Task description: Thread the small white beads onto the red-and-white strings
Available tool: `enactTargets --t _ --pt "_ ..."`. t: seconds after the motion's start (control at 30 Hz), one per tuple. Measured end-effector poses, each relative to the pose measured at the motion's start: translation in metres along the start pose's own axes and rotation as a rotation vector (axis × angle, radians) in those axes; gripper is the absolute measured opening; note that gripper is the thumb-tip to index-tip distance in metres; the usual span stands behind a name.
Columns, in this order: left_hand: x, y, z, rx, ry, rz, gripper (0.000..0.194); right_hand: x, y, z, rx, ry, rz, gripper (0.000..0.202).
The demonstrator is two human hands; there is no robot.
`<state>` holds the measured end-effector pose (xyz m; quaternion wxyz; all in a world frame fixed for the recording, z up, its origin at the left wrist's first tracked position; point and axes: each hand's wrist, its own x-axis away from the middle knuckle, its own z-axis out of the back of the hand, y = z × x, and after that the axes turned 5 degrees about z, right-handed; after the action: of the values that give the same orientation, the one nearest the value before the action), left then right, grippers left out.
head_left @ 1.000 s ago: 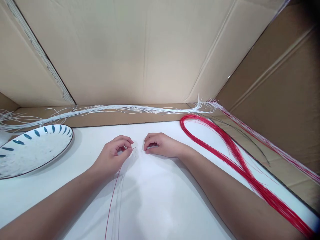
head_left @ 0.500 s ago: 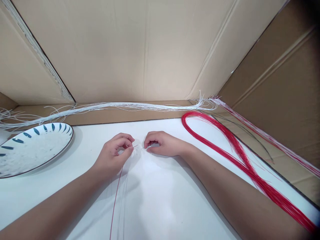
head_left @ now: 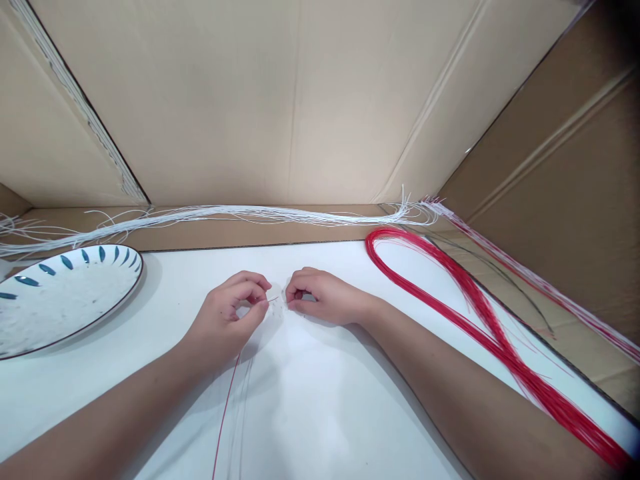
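Note:
My left hand (head_left: 239,310) pinches a thin red wire (head_left: 227,407) between thumb and forefinger. The wire's short tip sticks out towards the right, and its long tail runs down across the white tabletop towards me. Facing it across a small gap, my right hand (head_left: 320,295) has thumb and forefinger closed together near the tabletop. Whatever its fingertips hold is too small to make out. Tiny clear bits (head_left: 277,309) lie on the table between the two hands.
A white oval plate (head_left: 75,293) with blue leaf marks and clear bits stands at left. A looped bundle of red wires (head_left: 425,293) lies at right. White wires (head_left: 240,212) run along the back, before cardboard walls (head_left: 210,100). Red-and-white strands (head_left: 540,280) lie far right.
Both hands stay close together, pinched as before. The right fingertips sit slightly lower, and the red wire's tip still points towards them. The view has shifted slightly.

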<state>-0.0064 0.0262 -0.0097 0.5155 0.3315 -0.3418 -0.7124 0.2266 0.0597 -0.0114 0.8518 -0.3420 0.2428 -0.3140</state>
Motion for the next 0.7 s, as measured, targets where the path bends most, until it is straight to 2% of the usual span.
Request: enactTargets --t 0.07,0.2,0.33,0.4,0.47,0.7 --pt "0.001 0.0 0.0 0.02 0.014 -0.012 0.019 0.0 0.001 -0.002 -0.073 0.061 -0.03 0.004" --pt "0.006 0.003 -0.001 0.101 0.058 -0.041 0.019 -0.002 0.001 -0.009 -0.283 0.237 -0.073 0.017" --pt "0.015 0.007 -0.003 0.24 0.114 -0.06 0.02 -0.006 -0.009 -0.025 -0.789 0.383 -0.046 0.019" --pt "0.019 0.009 -0.004 0.303 0.122 -0.071 0.021 -0.007 -0.015 -0.033 -0.989 0.375 -0.026 0.016" --pt "0.022 0.01 -0.004 0.348 0.112 -0.076 0.022 -0.007 -0.02 -0.038 -1.093 0.339 -0.031 0.015" --pt "0.021 0.009 -0.005 0.366 0.089 -0.082 0.021 -0.006 -0.021 -0.034 -1.113 0.308 -0.149 0.017"
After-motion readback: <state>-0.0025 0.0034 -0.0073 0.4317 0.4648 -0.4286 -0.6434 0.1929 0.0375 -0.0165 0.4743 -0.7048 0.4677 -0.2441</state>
